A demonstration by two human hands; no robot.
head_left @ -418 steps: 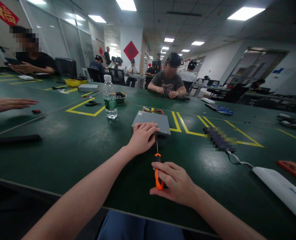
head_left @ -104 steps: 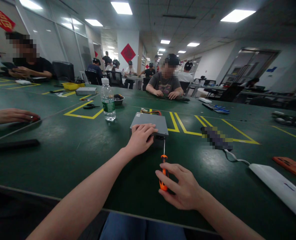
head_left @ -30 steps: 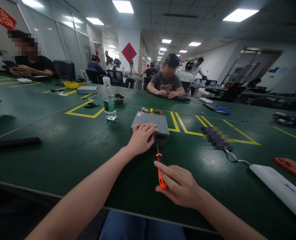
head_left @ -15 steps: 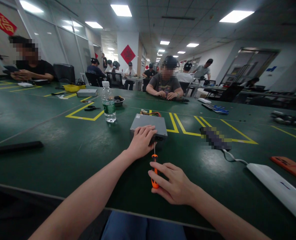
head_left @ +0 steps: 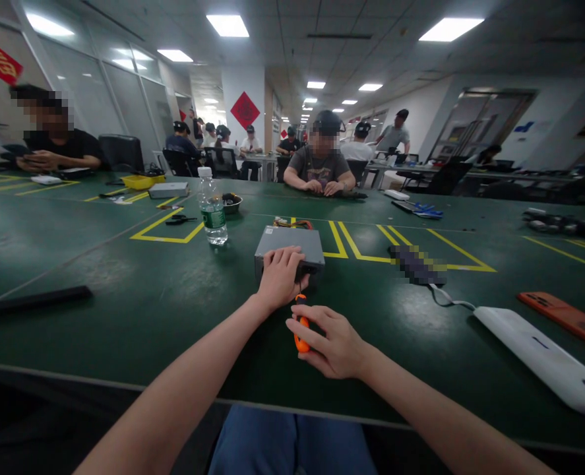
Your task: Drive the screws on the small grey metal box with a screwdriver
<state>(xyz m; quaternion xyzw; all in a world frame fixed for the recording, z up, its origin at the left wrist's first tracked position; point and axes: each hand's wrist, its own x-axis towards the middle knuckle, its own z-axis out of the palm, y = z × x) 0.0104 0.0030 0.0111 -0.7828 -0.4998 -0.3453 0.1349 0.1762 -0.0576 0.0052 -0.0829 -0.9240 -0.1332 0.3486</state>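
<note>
A grey metal box (head_left: 292, 243) with coloured cables at its far side rests on the green table. My left hand (head_left: 278, 277) lies over its front edge, gripping it with the thumb at the front face. My right hand (head_left: 329, 340) holds an orange and black screwdriver (head_left: 302, 336) by the handle between thumb and fingers. The screwdriver points away from me, its tip at the front face of the box near my left thumb; the exact contact point is hidden.
A water bottle (head_left: 213, 210) stands left of the box. On the right lie a white device (head_left: 539, 356) with a cable and an orange phone (head_left: 564, 315). A black bar (head_left: 35, 301) lies left. A person (head_left: 320, 165) sits opposite.
The screwdriver and my right hand are closer to the box, and less of the shaft shows. My left hand keeps its hold. The whole view has shifted slightly.
</note>
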